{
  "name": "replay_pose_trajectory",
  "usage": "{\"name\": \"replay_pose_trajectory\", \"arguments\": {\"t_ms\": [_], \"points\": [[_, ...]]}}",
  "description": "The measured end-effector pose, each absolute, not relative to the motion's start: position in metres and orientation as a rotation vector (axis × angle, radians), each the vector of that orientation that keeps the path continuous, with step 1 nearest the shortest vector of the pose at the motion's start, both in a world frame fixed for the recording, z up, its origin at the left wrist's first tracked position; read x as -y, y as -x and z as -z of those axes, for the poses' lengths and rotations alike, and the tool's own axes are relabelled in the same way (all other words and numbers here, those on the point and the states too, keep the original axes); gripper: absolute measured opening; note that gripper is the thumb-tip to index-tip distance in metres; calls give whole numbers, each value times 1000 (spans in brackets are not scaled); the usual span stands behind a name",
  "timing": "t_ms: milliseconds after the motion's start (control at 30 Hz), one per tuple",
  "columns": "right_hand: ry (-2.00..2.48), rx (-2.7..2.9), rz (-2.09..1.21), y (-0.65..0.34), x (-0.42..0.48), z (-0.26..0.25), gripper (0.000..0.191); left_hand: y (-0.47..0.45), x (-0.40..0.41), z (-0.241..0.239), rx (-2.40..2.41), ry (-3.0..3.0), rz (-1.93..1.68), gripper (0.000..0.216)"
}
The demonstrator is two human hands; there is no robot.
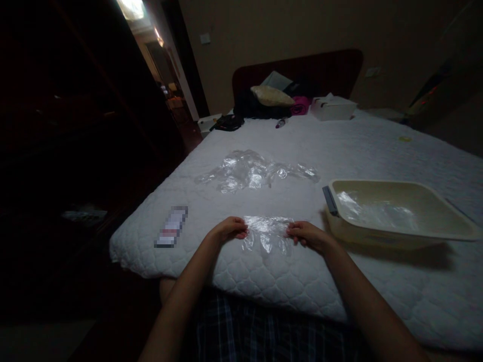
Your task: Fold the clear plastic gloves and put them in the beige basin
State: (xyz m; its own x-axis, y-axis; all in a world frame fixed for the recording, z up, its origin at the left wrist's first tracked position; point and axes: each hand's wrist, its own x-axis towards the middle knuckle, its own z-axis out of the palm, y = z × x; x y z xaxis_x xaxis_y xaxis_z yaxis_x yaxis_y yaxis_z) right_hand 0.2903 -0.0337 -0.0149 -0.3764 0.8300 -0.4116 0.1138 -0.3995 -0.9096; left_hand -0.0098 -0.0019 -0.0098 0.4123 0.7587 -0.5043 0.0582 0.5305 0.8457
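Observation:
A clear plastic bag (267,227) is stretched between my two hands just above the front of the bed, its lower part hanging in loose folds. My left hand (231,229) pinches its left end. At the opposite end, my right hand (305,234) grips it between thumb and fingers. Beyond them a crumpled spread of clear plastic bags (249,171) lies on the bed. To the right of my right hand stands a cream plastic basin (377,241) with grey handles and some clear plastic inside.
White quilted bedding (211,266) covers the bed. A blurred-out flat object (171,227) lies at left. Toward the headboard (298,65) are a pillow (272,95), a white box (333,108), a black bag (228,122) and a small bottle (280,123).

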Motion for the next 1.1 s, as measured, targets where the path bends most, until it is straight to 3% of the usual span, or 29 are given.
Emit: {"name": "replay_pose_trajectory", "arguments": {"t_ms": [767,1100], "points": [[1301,1356,-1649,-284,46,13,29,10,18,5,-947,-982,-681,32],[1326,1414,-1585,-285,49,15,41,7,19,12,-981,-982,-748,40]]}}
